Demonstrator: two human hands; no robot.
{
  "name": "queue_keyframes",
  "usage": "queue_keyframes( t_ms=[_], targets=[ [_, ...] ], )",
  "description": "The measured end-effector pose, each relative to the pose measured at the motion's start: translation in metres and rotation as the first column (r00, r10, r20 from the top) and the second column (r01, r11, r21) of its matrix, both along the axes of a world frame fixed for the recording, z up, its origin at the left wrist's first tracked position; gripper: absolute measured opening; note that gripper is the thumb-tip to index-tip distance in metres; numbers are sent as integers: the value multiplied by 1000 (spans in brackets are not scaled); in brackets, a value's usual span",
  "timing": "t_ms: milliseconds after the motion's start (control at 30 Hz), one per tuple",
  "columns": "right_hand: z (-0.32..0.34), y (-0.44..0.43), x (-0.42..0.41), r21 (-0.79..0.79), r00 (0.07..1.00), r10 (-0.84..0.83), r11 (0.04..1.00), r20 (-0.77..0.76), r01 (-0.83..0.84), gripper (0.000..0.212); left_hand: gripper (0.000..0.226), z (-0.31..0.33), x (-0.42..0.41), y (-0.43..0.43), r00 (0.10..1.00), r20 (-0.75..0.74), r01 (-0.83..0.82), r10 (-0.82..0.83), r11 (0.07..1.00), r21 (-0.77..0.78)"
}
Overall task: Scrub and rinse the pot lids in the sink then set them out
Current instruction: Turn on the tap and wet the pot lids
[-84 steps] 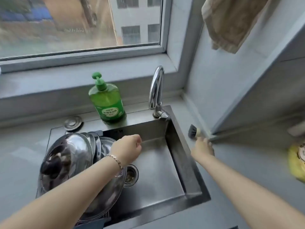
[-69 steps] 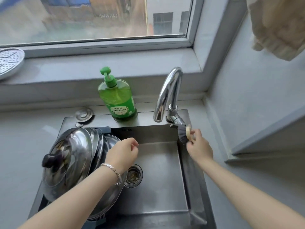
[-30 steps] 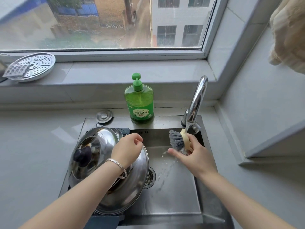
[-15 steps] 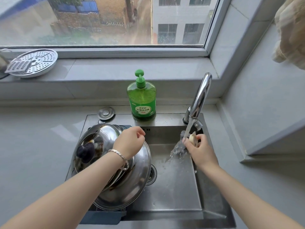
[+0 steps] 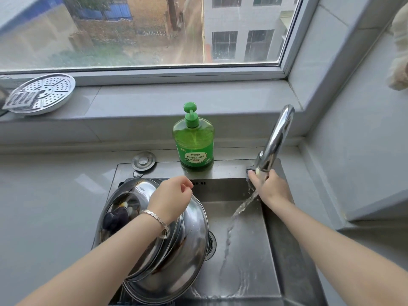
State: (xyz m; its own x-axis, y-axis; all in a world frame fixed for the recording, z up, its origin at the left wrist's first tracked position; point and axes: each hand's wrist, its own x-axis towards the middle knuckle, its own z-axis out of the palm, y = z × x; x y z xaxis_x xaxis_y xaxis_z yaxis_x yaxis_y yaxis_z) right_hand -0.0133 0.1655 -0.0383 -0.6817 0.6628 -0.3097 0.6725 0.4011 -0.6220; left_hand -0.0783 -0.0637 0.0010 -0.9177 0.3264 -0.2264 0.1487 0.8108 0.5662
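At the sink, your right hand wraps its fingers around a dish brush at the back right corner, directly under the mouth of the faucet. Only a tuft of dark bristles and a sliver of pale handle show past your fingers. Water runs over that hand, slants down into the basin and spreads toward the sink's front wall.

Your left hand, a silver bracelet at the wrist, curls its fingers over the upper rim of the pot lids and holds them. The lids stand tilted in the left half of the sink, nested one against another and leaning toward its left wall. The front lid shows a dark knob on its polished dome. The larger rear lid reaches the drain near the sink's middle and partly covers it. How many lids sit between the two cannot be told, and the stream falls to their right without touching them.

On the sink's back ledge a green soap bottle stands upright near the middle. A round metal plug lies by the back left corner. On the windowsill behind the sink and well to its left rests a perforated steamer plate, with a small perforated metal piece lying across it. High to the sink's right, the edge of a pale cloth hangs against the wall.
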Motion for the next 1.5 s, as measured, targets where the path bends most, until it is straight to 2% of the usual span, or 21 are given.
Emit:
queue_keyframes(
  t_ms=[67, 167, 200, 267, 333, 433, 533, 567, 600, 667, 733, 800, 867, 967, 1133, 1333, 1500],
  targets=[
    [4, -7, 1, 102, 992, 116, 987, 51, -121, 40, 17, -1, -2, -2, 1000, -1, -11, 11, 1000, 0],
    [-8, -27, 19, 267, 899, 310, 879, 309, -395, 50, 17, -2, -3, -4, 1000, -9, -21, 21, 1000, -5],
    [-16, -33, 28, 252, 857, 322, 861, 402, -441, 49, 18, -2, -3, -4, 1000, -12, -19, 19, 1000, -8],
    [-32, -44, 50, 120, 732, 361, 850, 578, -513, 42, 19, -2, -1, -3, 1000, -17, -1, 1, 1000, -20],
    [-43, -53, 69, 38, 622, 420, 809, 661, -587, 44, 19, 0, -1, -1, 999, -22, 29, -30, 999, -39],
    [-41, -65, 76, 112, 653, 447, 768, 611, -630, 53, 20, 8, -2, 2, 998, -50, 48, -49, 998, -34],
    [-25, -76, 66, 1, 667, 491, 805, 560, -594, 42, 24, 19, -9, 5, 991, -116, 66, -67, 998, -14],
    [-20, -80, 59, -16, 700, 508, 815, 501, -580, 43, 27, 23, -15, 6, 985, -152, 80, -79, 997, 1],
    [-13, -84, 51, -3, 733, 525, 814, 432, -581, 44, 31, 27, -24, 7, 977, -193, 95, -89, 995, 19],
    [5, -90, 30, -11, 843, 482, 869, 240, -494, 30, 39, 38, -44, 10, 957, -277, 111, -88, 992, 66],
    [26, -94, 3, -104, 925, 380, 921, 16, -376, 20, 43, 53, -70, 17, 936, -349, 97, -56, 990, 102],
    [49, -95, -27, -238, 946, 282, 919, -161, -315, 27, 43, 69, -96, 25, 924, -380, 84, -34, 990, 115],
    [66, -95, -57, -381, 948, 154, 888, -280, -257, 30, 43, 80, -120, 36, 928, -364, 122, -78, 988, 97],
    [78, -92, -88, -552, 963, 5, 819, -268, -158, 23, 40, 87, -144, 57, 935, -275, 239, -224, 971, 21],
    [69, -87, -106, -654, 981, -104, 756, -167, -31, 19, 41, 71, -168, 75, 937, -81, 323, -339, 932, -165],
    [56, -82, -111, -692, 979, -109, 721, -171, -41, 21, 32, 51, -175, 77, 934, -111, 337, -339, 941, -37],
    [57, -81, -115, -678, 974, -87, 730, -209, -80, 28, 33, 40, -173, 73, 933, -94, 345, -347, 938, -31]
  ],
)
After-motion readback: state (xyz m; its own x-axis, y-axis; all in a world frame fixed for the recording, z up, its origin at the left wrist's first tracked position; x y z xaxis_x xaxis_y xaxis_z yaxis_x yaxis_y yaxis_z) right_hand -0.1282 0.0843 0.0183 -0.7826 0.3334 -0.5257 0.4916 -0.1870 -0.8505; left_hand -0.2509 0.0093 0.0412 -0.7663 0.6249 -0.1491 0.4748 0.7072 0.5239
